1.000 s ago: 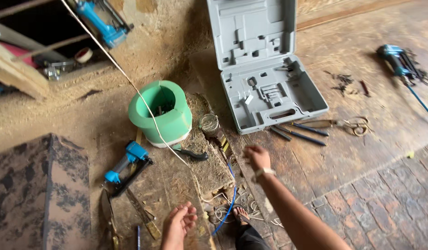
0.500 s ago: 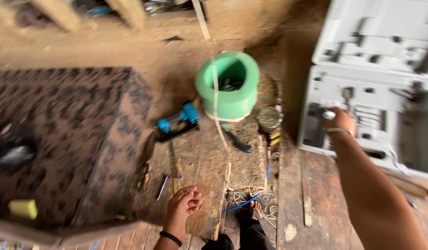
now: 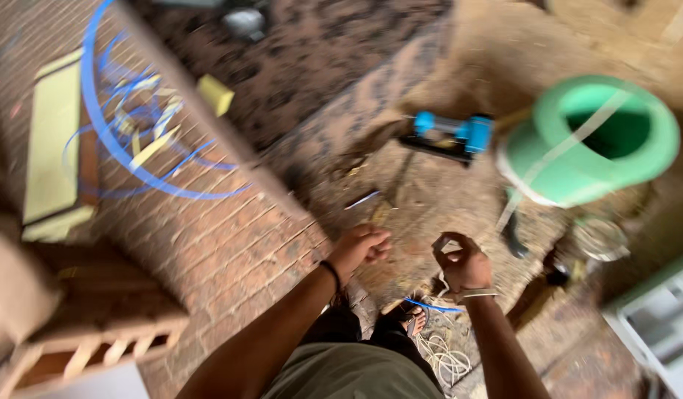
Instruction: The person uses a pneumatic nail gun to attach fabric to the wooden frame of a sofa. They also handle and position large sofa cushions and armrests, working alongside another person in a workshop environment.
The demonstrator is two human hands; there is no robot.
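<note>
The view is blurred by motion. My left hand (image 3: pixel 365 247) is curled into a fist over the dusty floor, and I cannot make out anything in it. My right hand (image 3: pixel 461 264) hovers close beside it, fingers curled around a small pale object (image 3: pixel 441 242) whose kind I cannot tell. The two hands are a short gap apart. Just beyond them lie a blue hand tool (image 3: pixel 452 137) and a green bucket (image 3: pixel 600 140) with a pale strap running over its rim. My feet and a short blue strap (image 3: pixel 430 304) are below the hands.
A dark patterned panel (image 3: pixel 319 59) stretches across the upper middle. Loops of blue strapping (image 3: pixel 127 140) and yellow foam pieces (image 3: pixel 216 94) lie at the left on brick paving. A wooden frame (image 3: pixel 83 340) sits lower left, white cord (image 3: pixel 445 358) by my feet, a grey tool case (image 3: pixel 652 325) at the right edge.
The camera has swung left and down. My right hand has come back from the grey tool case to meet my left hand, which has closed into a fist.
</note>
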